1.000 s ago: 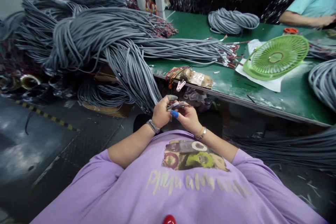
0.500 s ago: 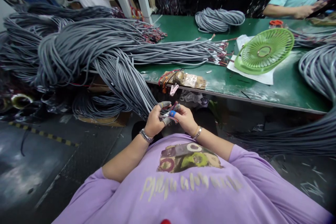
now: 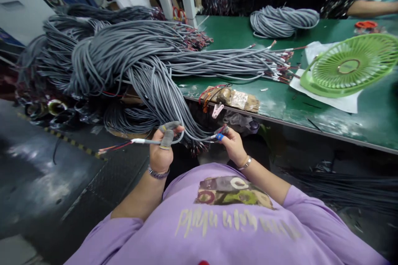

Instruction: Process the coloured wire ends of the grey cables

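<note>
My left hand point(image 3: 162, 149), with grey finger covers, is closed around one grey cable point(image 3: 146, 141). That cable's end points left, with a white sleeve and bare coloured wires fanning out. My right hand point(image 3: 234, 145), with a blue band on the thumb, pinches the end of another grey cable point(image 3: 203, 136) near its white tip; dark red wires show at its fingertips. Both cables run up into the thick bundle of grey cables point(image 3: 158, 87) that hangs over the table's edge. More wire ends point(image 3: 198, 148) dangle between my hands.
On the green table point(image 3: 225, 33) lie more grey cables point(image 3: 217, 64), a coiled bundle point(image 3: 282, 21) and a green fan point(image 3: 348, 66). A wooden block point(image 3: 244, 100) with a pink clip point(image 3: 217, 110) sits at the front edge. Two people are beyond the table.
My hands have moved apart. My left hand has drawn one cable end out to the left, while the right still pinches a cable end. The view has shifted left.
</note>
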A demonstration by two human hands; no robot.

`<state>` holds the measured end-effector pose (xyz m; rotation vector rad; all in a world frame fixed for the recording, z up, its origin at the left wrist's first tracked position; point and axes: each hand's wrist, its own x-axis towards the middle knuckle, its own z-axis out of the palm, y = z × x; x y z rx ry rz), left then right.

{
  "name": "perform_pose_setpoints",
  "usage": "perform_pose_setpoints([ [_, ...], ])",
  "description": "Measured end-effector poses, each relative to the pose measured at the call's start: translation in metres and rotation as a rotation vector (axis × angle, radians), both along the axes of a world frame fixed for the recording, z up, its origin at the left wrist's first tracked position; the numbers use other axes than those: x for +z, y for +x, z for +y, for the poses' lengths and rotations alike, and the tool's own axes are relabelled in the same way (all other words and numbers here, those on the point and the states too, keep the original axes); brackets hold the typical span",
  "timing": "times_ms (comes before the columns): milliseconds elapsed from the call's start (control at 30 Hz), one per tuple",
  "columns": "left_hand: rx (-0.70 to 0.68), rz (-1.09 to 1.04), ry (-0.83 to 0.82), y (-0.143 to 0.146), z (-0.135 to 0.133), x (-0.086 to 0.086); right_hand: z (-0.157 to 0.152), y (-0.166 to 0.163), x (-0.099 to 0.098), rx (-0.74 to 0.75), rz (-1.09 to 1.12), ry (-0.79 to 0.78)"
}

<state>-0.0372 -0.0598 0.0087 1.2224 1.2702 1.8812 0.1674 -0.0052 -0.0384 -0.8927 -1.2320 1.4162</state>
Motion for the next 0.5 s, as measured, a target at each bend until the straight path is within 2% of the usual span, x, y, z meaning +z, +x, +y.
perform_pose_setpoints([
  [133,0.025,-0.141,0.014,-0.013,-0.014,0.017,0.004,-0.002,-0.006,0.015,-0.042,0.027],
  [200,0.018,-0.132,-0.010,-0.019,-0.019,0.020,0.005,-0.003,-0.008,0.026,-0.057,0.042],
  [267,0.044,-0.011,-0.053,-0.025,-0.020,0.020,0.005,-0.003,-0.008,0.038,-0.077,0.085],
  [400,0.133,0.502,-0.194,-0.034,-0.020,0.019,0.000,0.001,0.004,0.100,-0.135,0.301],
  [433,0.110,0.586,-0.231,-0.033,-0.019,0.019,-0.003,0.001,0.010,0.129,-0.149,0.378],
  [500,0.015,0.609,-0.269,-0.026,-0.014,0.021,-0.009,0.002,0.021,0.207,-0.174,0.538],
])
